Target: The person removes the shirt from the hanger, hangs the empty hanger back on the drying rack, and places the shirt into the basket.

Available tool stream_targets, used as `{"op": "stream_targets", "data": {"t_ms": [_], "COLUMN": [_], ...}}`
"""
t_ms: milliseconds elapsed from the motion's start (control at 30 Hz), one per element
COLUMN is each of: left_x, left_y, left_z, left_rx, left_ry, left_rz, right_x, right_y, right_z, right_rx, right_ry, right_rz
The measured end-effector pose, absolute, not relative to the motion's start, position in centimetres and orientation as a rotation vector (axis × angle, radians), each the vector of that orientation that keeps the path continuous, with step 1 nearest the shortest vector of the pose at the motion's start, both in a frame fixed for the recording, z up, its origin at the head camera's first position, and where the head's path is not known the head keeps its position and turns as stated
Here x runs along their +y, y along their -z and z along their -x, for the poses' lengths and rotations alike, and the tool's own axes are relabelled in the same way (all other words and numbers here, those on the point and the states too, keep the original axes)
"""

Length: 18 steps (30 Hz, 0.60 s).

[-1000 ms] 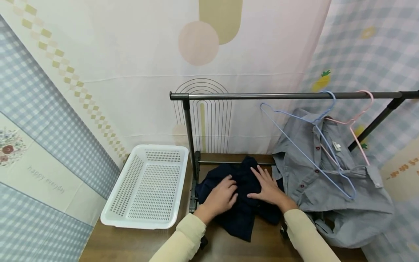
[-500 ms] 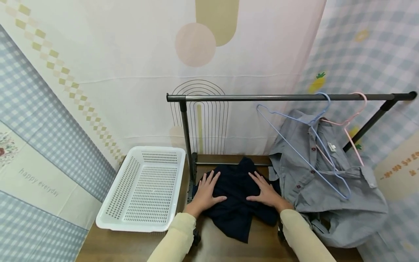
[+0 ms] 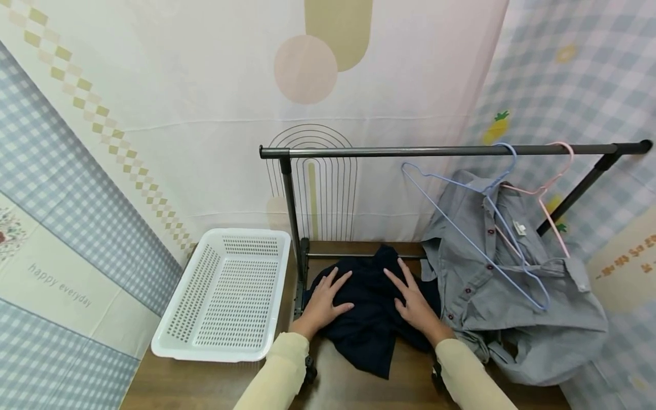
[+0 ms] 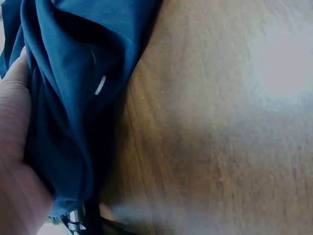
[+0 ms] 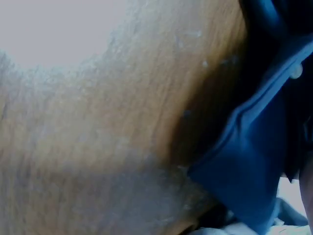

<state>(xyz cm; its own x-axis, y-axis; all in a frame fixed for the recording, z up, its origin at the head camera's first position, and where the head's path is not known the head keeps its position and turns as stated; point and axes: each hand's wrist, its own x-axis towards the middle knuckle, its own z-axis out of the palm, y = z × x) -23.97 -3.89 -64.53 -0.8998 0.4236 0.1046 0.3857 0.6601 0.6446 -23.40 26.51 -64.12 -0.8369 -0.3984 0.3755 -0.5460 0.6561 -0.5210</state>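
A crumpled navy garment lies on the wooden table under the rack. My left hand rests on its left part with fingers spread. On its right part lies my right hand, fingers apart and pointing toward the back. Deep folds of the navy cloth rise beside the left thumb in the left wrist view, with a small white mark among them. In the right wrist view a hemmed edge carries a pale button; the right hand is nearly all out of that view.
A black clothes rack spans the table. From its bar hang a blue hanger and a pink hanger, with a grey buttoned garment bunched at the right. A white perforated basket stands at the left.
The left hand has slid left across the navy garment and its fingers have straightened and spread. The right hand has shifted slightly, its fingers farther back on the cloth. The head view has tilted a little.
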Motion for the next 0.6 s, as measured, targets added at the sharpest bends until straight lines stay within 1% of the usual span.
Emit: {"op": "stream_targets", "data": {"t_ms": [100,433,500,600], "left_x": [-3.9,-4.0,-4.0,-4.0], "left_y": [64.5,64.2,64.2,64.2], "left_z": [23.9,24.0,24.0,23.9], "left_rx": [2.816,2.821,2.824,2.819], "left_ry": [-1.054,-0.997,-0.988,-0.977], "left_rz": [-0.713,-0.702,-0.706,-0.709], "right_x": [26.3,26.0,26.1,26.3], "right_y": [63.7,62.0,62.2,62.8], "right_z": [23.1,22.3,22.5,23.2], "right_rx": [-2.591,-2.707,-2.785,-2.946], "right_ry": [-0.809,-0.51,-0.496,-0.541], "right_rz": [-0.857,-0.963,-0.926,-0.77]}}
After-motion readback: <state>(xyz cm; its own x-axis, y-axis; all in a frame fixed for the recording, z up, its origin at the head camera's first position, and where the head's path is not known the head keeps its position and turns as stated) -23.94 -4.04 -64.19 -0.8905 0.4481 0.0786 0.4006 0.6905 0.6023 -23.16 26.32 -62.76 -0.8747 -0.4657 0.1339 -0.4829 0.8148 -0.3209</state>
